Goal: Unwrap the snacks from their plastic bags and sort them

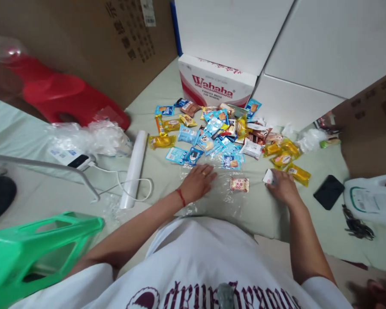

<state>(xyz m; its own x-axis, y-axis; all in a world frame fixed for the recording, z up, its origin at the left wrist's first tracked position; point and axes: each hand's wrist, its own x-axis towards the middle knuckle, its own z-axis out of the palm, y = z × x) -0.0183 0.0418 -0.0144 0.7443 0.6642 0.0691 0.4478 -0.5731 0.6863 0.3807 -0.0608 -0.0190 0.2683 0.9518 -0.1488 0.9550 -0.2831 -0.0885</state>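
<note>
At the centre of the frame the left hand (197, 182) lies flat, fingers spread and grasping nothing, pressing down a crinkled sheet of clear plastic film (212, 195) on the pale green cloth (167, 86). A small pinkish glossy snack packet (239, 185) rests on the film between the hands. Right of centre, the right hand (283, 186) pinches a small white packet (268, 177) in its fingertips. Above them spreads a heap of shiny blue and yellow wrapped snacks (218, 137). Left of centre lies a smooth white roll (135, 167); a flat black phone (328, 192) sits at right, a red-and-white Wahaha carton (217, 86) at upper centre
</note>
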